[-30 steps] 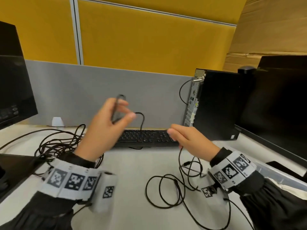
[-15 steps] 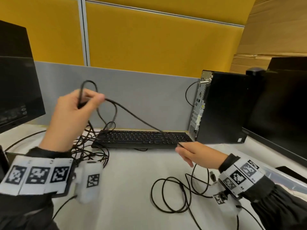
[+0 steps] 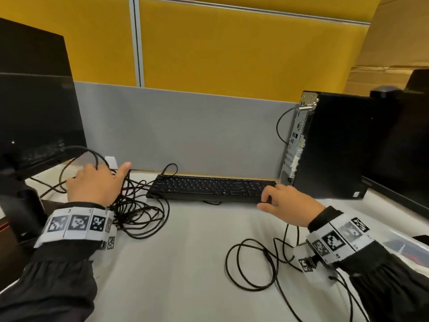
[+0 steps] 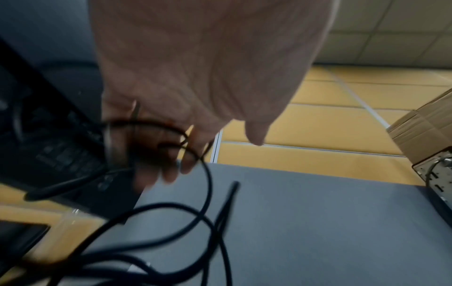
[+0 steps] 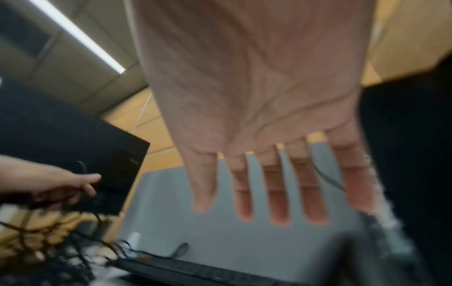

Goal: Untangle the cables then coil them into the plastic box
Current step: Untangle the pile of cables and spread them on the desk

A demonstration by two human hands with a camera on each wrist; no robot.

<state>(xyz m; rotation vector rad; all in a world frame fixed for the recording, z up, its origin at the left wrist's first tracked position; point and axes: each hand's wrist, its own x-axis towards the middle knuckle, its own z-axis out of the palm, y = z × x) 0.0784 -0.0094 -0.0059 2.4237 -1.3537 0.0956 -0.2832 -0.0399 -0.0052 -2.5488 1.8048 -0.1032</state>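
2 hands: left hand (image 3: 92,187) gripped a loop of the cable tangle (image 3: 137,208) left of 1 keyboard (image 3: 209,188); right hand (image 5: 257,120) empty, fingers (image 5: 278,193) straight and spread. 1 loose cable (image 3: 253,263) lay coiled on the desk (image 3: 185,263). 1 box (image 3: 408,246) at right edge, contents unclear.

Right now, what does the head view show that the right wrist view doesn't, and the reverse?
Only the head view shows the loose cable loops on the desk near the right wrist, the computer tower and the clear plastic box edge at far right. Only the right wrist view shows the right hand from the palm side, fingers straight and empty, plus a ceiling light. Both share the keyboard, the cable tangle and the left hand gripping cable.
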